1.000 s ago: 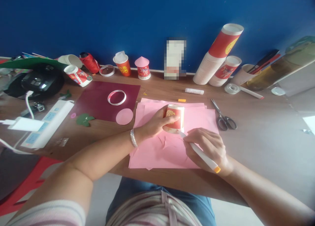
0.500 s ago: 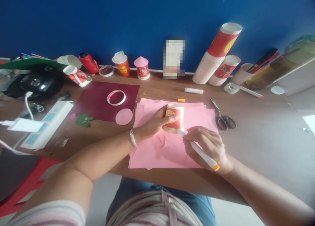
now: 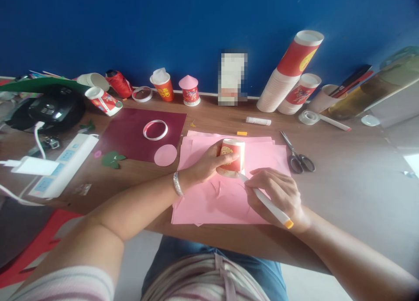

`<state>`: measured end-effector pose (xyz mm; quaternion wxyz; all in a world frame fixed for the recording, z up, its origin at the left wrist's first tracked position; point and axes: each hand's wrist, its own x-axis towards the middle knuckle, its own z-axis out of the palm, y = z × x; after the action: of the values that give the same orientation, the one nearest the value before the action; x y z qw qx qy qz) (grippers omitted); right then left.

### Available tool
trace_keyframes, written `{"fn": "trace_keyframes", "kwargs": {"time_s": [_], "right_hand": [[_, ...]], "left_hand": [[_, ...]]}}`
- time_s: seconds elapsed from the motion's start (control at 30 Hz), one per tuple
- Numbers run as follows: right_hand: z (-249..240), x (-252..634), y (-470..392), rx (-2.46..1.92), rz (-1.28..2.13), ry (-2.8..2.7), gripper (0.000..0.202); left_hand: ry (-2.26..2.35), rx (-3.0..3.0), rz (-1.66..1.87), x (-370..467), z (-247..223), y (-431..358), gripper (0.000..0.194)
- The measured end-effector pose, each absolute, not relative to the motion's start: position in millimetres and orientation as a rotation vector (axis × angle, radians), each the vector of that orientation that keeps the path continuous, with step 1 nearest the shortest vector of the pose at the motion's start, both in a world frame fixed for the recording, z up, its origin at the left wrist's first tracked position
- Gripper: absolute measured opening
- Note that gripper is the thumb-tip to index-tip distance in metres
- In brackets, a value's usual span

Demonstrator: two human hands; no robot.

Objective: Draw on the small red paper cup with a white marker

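Hands (image 3: 209, 163) (image 3: 276, 189) hold a red cup (image 3: 233, 166) and white marker (image 3: 272, 208) over pink paper (image 3: 209, 209).

Craft desk (image 3: 216, 117) with scissors (image 3: 293, 151), pink paper (image 3: 206, 207), marker (image 3: 272, 208)

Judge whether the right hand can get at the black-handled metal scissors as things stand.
Probably yes, but not freely: the scissors lie uncovered just beyond the right hand, with nothing standing between them, yet that hand grips a white marker with an orange end, which likely should be put down first.
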<state>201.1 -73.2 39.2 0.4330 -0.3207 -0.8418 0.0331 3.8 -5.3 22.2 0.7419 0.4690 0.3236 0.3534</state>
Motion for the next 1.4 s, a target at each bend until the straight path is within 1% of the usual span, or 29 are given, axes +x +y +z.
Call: {"fn": "trace_keyframes", "kwargs": {"time_s": [0.47, 0.73, 1.4], "right_hand": [[38.9, 201.5, -73.6, -0.795, 0.082, -2.104, 0.022], [38.8, 201.2, -73.7, -0.795, 0.048, -2.091, 0.024], [34.2, 199.2, -73.6, -0.773, 0.042, -2.105, 0.022]], "left_hand": [[0.704, 1.027, 0.772, 4.4, 22.6, -4.6, 0.04], [0.714, 1.03, 0.776, 5.0, 25.5, -5.1, 0.038], [0.705, 1.004, 0.763, 5.5, 20.0, -4.7, 0.041]]}}
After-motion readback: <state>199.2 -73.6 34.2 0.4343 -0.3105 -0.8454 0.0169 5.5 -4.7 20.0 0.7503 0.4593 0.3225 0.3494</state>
